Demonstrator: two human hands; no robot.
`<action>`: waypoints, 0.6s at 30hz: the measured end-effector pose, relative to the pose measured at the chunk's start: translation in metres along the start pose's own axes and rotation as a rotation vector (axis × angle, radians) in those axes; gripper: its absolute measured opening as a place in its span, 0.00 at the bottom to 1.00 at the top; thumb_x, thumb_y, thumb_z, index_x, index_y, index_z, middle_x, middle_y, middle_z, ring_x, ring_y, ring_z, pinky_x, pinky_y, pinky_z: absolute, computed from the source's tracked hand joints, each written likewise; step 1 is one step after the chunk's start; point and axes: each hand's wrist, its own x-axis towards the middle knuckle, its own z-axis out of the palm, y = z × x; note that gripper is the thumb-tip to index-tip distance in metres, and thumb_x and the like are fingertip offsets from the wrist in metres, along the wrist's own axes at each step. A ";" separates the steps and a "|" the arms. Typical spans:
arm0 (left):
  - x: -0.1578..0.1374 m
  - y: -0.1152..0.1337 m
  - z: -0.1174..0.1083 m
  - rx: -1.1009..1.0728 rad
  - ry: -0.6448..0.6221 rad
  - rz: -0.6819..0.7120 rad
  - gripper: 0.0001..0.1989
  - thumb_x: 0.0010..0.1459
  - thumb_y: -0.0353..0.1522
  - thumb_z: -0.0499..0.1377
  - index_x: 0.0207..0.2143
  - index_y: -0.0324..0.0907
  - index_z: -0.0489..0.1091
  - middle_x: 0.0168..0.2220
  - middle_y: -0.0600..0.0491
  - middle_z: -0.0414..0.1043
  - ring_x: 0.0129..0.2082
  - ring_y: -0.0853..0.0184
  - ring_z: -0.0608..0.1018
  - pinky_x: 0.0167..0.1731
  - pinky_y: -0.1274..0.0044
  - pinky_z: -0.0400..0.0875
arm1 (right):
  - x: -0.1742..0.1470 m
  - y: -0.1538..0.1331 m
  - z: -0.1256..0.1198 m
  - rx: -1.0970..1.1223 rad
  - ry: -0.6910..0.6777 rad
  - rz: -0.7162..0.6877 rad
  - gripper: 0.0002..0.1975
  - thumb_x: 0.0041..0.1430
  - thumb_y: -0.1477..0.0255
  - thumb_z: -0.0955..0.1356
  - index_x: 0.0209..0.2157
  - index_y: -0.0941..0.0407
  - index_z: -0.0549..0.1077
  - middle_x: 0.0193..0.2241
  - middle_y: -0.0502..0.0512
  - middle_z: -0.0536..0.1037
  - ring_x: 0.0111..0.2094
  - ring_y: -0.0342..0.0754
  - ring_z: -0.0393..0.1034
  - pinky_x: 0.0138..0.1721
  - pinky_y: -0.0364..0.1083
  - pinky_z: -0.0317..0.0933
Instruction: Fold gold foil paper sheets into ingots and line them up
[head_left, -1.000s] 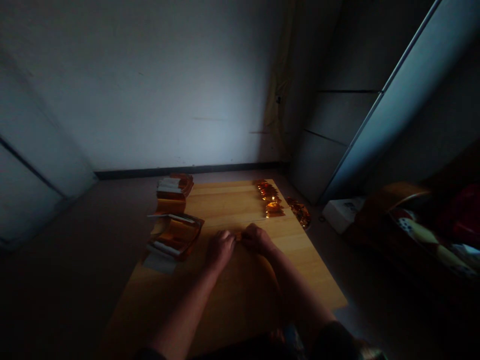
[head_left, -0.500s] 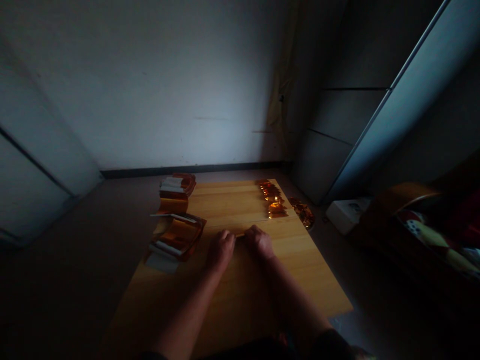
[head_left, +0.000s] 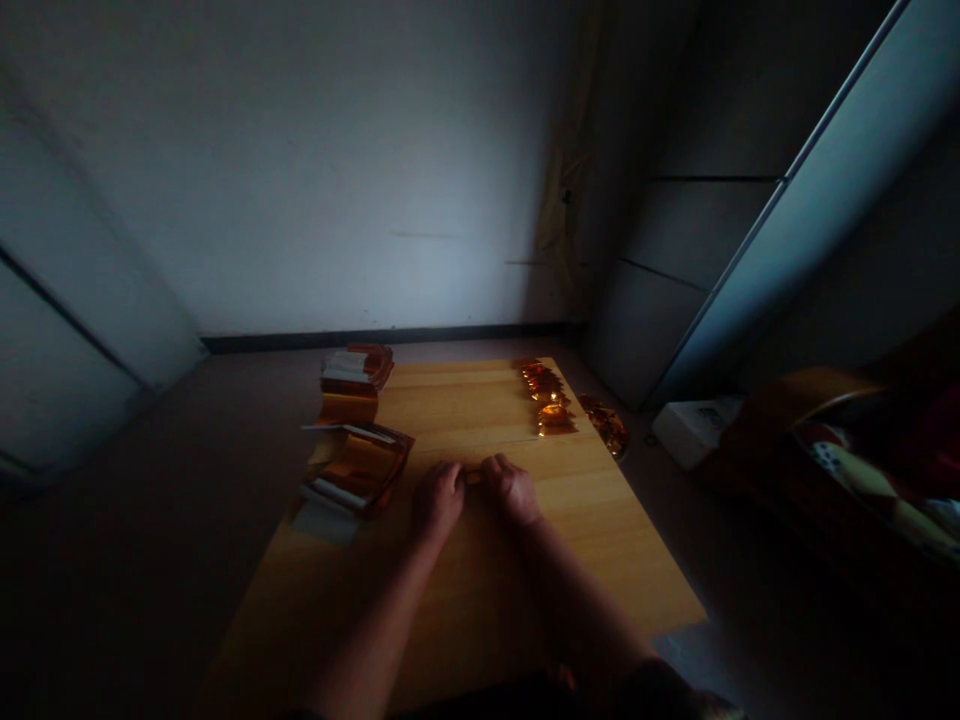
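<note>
Over the middle of the wooden table, my left hand [head_left: 441,497] and my right hand [head_left: 511,487] are closed on the two ends of a small piece of gold foil paper [head_left: 472,477]. Only a short strip of it shows between my fingers; the rest is hidden. Left of my left hand lies a stack of gold foil sheets [head_left: 365,462] with pale edges. Beyond my right hand, a row of folded shiny gold foil pieces [head_left: 555,418] runs along the table's far right edge.
The wooden table [head_left: 600,540] carries another stack of foil and pale sheets [head_left: 358,368] at its far left corner. More shiny foil pieces [head_left: 606,427] lie below the right edge. A white box [head_left: 694,430] stands on the floor at right, beside a wooden-armed seat [head_left: 817,385].
My hands have drawn slightly closer together, and the visible strip of foil between them looks shorter and thicker. The stacks and the foil row have stayed in place.
</note>
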 end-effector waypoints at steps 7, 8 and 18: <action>0.000 -0.002 0.002 -0.019 -0.005 0.002 0.13 0.58 0.25 0.49 0.38 0.42 0.72 0.38 0.49 0.75 0.39 0.66 0.74 0.42 0.76 0.66 | -0.001 0.000 -0.001 0.017 -0.005 -0.029 0.06 0.64 0.74 0.61 0.35 0.56 0.69 0.32 0.53 0.73 0.28 0.42 0.67 0.26 0.40 0.50; 0.000 -0.002 0.002 -0.026 -0.002 -0.004 0.14 0.58 0.25 0.49 0.38 0.42 0.72 0.38 0.49 0.75 0.39 0.66 0.74 0.42 0.76 0.66 | -0.001 0.000 -0.002 0.031 0.000 -0.033 0.06 0.64 0.74 0.61 0.34 0.56 0.68 0.32 0.53 0.73 0.28 0.42 0.67 0.26 0.40 0.50; -0.001 -0.006 0.004 -0.088 0.031 0.014 0.14 0.57 0.24 0.50 0.37 0.42 0.73 0.37 0.49 0.75 0.38 0.66 0.75 0.42 0.76 0.68 | 0.000 -0.001 0.002 0.050 0.014 -0.007 0.07 0.64 0.69 0.62 0.33 0.55 0.69 0.30 0.52 0.74 0.26 0.41 0.67 0.24 0.40 0.50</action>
